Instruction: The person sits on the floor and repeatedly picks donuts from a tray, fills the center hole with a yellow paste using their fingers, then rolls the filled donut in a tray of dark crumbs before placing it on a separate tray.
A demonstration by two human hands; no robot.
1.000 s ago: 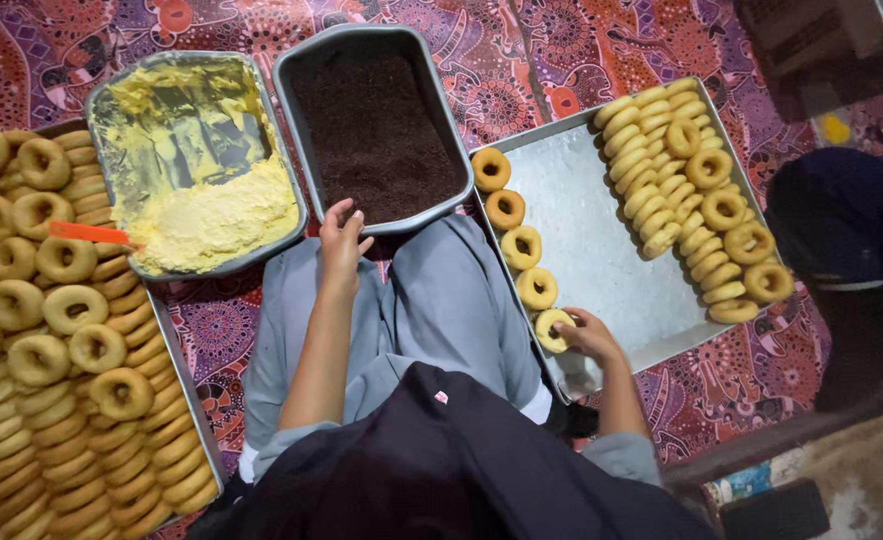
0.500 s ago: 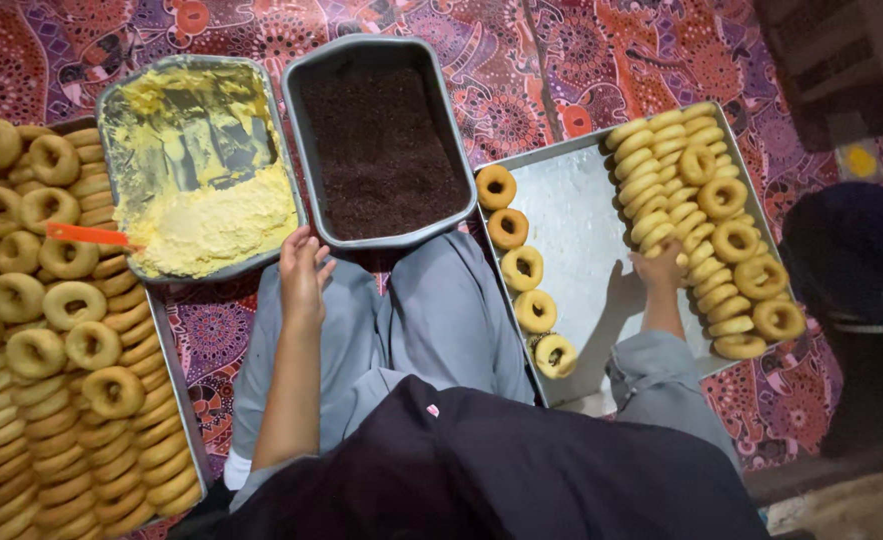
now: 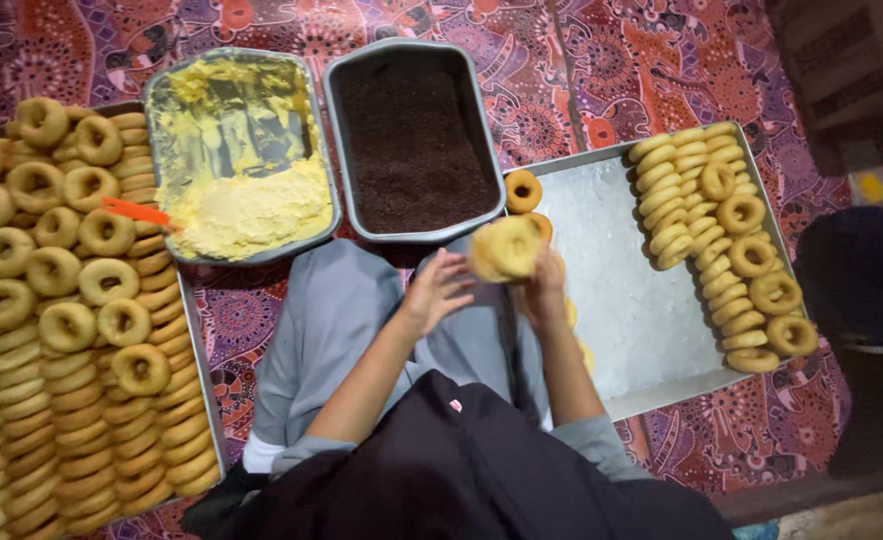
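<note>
Your fingers (image 3: 549, 272) of the right hand (image 3: 544, 288) were closed around a plain ring doughnut (image 3: 506, 247), and you held it up above your lap, just in front of the dark crumb tray (image 3: 413, 140). Your left hand (image 3: 438, 290) was open beside it, the fingers spread and near the doughnut; I could not tell if they touched it. Next to the crumb tray stood a tray of yellow cream (image 3: 241, 160), with an orange spatula (image 3: 133, 211) at its edge. On your left lay a big tray of doughnuts (image 3: 51, 310). On your right, a metal tray (image 3: 631, 300) carried one doughnut near the corner (image 3: 522, 190) and stacked rows (image 3: 721, 240). Everything sat on a patterned red cloth (image 3: 581, 70).
</note>
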